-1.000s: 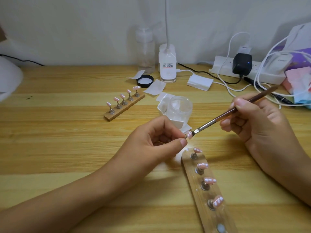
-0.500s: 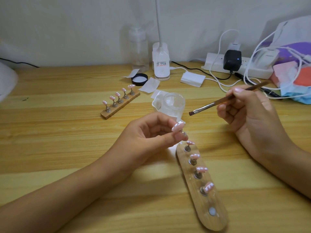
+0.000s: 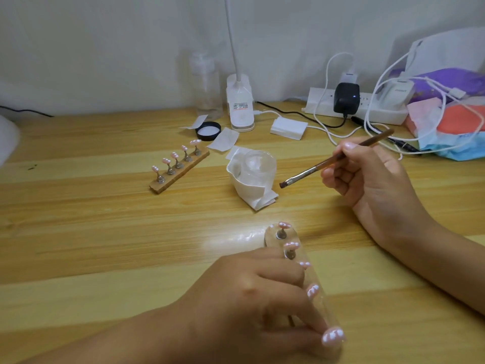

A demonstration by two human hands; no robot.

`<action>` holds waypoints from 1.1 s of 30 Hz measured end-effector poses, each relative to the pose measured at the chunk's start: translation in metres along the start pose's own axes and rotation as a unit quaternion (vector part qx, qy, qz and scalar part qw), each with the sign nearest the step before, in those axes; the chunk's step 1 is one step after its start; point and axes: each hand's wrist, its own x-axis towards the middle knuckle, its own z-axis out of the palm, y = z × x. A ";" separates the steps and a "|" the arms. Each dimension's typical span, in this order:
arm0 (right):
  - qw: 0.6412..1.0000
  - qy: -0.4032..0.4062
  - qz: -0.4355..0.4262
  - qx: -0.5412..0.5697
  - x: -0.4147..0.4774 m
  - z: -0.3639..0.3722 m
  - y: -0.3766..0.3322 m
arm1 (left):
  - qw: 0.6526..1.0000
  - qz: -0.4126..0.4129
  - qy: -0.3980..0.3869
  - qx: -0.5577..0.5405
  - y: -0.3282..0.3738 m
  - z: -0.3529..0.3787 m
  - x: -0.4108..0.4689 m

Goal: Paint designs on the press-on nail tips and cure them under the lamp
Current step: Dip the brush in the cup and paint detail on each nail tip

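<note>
While the painted nail tip (image 3: 332, 336) sits at the near end of the near holder (image 3: 269, 237), your left hand (image 3: 252, 292) covers most of that strip, its fingers curled down and apparently pinching the tip by its stand. The blur prevents me from confirming whether it is already seated. Four more pink tips with white dots stand along the same holder beyond your knuckles. Judged from this, the step in hand is returning the tip to its socket. Lower it straight and grip only the stand or the tip's edges, since uncured dots would likely smear. Lift your fingers vertically so they do not brush the neighbouring tip. Your right hand (image 3: 367, 179) is closed around the brush (image 3: 328, 162), which is raised above the table (image 3: 78, 232) with its bristles just beside the tissue-wrapped glass jar (image 3: 258, 166). Keep it up there, well apart from the row. The far holder (image 3: 181, 170) carries five tips, and a white lamp base (image 3: 240, 106) stands behind it.
</note>
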 end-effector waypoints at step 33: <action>0.984 -0.035 -0.133 -0.116 0.001 -0.010 0.009 | 0.823 -0.322 0.325 -0.336 -0.053 -0.032 0.014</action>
